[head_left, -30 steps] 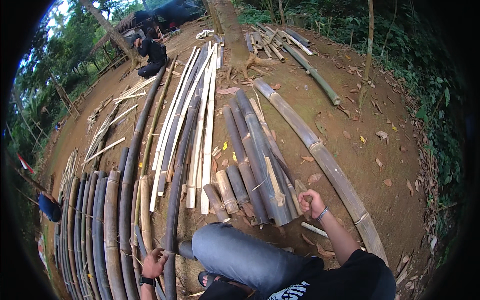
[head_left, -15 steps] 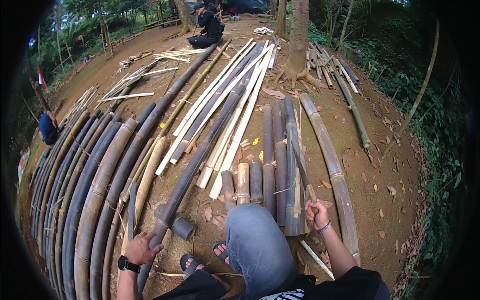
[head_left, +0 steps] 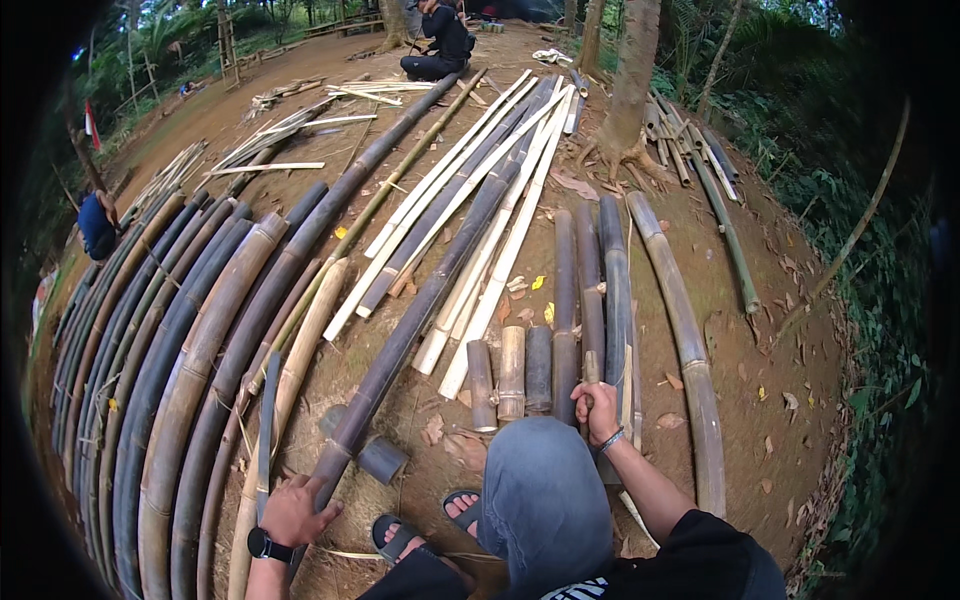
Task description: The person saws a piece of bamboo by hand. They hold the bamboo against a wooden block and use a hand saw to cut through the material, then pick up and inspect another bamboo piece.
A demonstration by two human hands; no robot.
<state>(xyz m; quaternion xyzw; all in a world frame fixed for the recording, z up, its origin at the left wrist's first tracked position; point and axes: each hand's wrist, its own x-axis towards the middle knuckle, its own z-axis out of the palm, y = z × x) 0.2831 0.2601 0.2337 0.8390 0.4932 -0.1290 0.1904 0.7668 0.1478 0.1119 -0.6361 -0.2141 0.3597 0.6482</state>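
My right hand (head_left: 597, 402) is closed around the wooden handle of a machete (head_left: 590, 367), over the upright-looking row of dark bamboo lengths (head_left: 617, 260) lying right of my knee. The blade is hard to make out against the dark bamboo. My left hand (head_left: 297, 512), with a watch on the wrist, rests on the near end of a long dark bamboo pole (head_left: 400, 345); its thumb is stretched across the pole. Three short bamboo pieces, among them a pale one (head_left: 511, 372), stand side by side in front of my knee. A short dark bamboo piece (head_left: 382, 460) lies beside the pole.
Many bamboo poles (head_left: 200, 370) are laid out at the left. Pale split strips (head_left: 500, 285) spread ahead. A curved bamboo pole (head_left: 680, 320) lies at the right, near a tree trunk (head_left: 632, 90). Another person (head_left: 440, 45) sits at the far end; one more (head_left: 97, 225) is at far left.
My right hand has moved left with the machete, from beside the dark bamboo lengths to over them. My left hand stays on the pole. The whole view has shifted slightly.
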